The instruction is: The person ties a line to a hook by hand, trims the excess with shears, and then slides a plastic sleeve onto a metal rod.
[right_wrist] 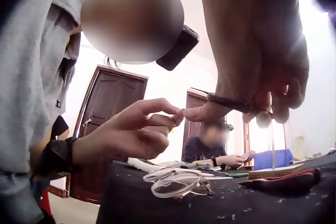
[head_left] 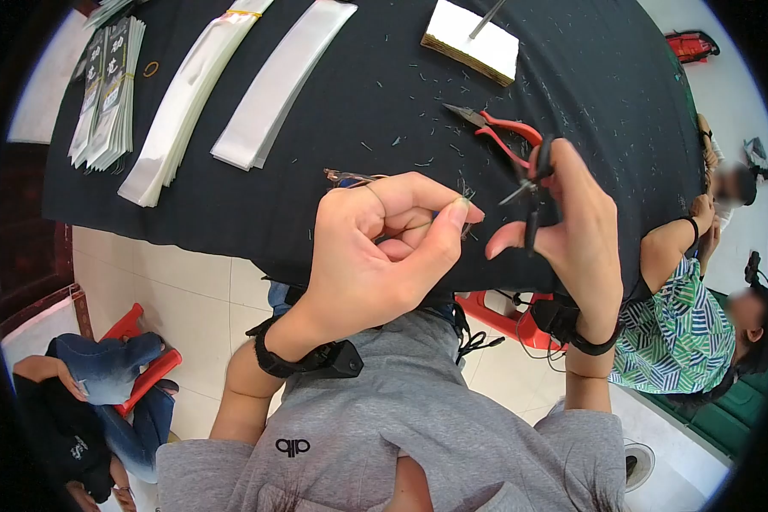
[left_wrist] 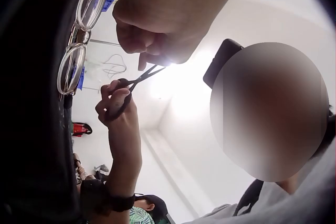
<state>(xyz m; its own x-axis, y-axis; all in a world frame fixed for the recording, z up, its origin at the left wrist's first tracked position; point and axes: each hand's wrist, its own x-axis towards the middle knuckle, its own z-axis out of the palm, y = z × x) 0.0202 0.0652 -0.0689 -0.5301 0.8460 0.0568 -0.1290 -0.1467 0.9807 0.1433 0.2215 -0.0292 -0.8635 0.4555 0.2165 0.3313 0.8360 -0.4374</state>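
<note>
My left hand (head_left: 375,247) pinches a thin green strand (head_left: 467,194) between thumb and forefinger; most of it is hidden behind the fingertips, and I cannot tell its exact kind. Facing it from the right, my right hand (head_left: 584,226) holds small black scissors (head_left: 533,185), thumb and fingers at the handle loops. Their blades are parted and point toward the left fingertips. In the left wrist view the scissors (left_wrist: 137,80) sit just below the left hand (left_wrist: 157,29). Clear-framed glasses (right_wrist: 176,182) lie on the table under the hands, partly covered in the head view.
Red-handled pliers (head_left: 508,132) lie beyond the scissors among scattered green clippings. Farther back stands a white-topped block (head_left: 461,38) with an upright rod. Clear plastic sleeves (head_left: 286,81) and printed packets (head_left: 107,94) lie to the left on the black cloth (head_left: 358,94). Other people sit around.
</note>
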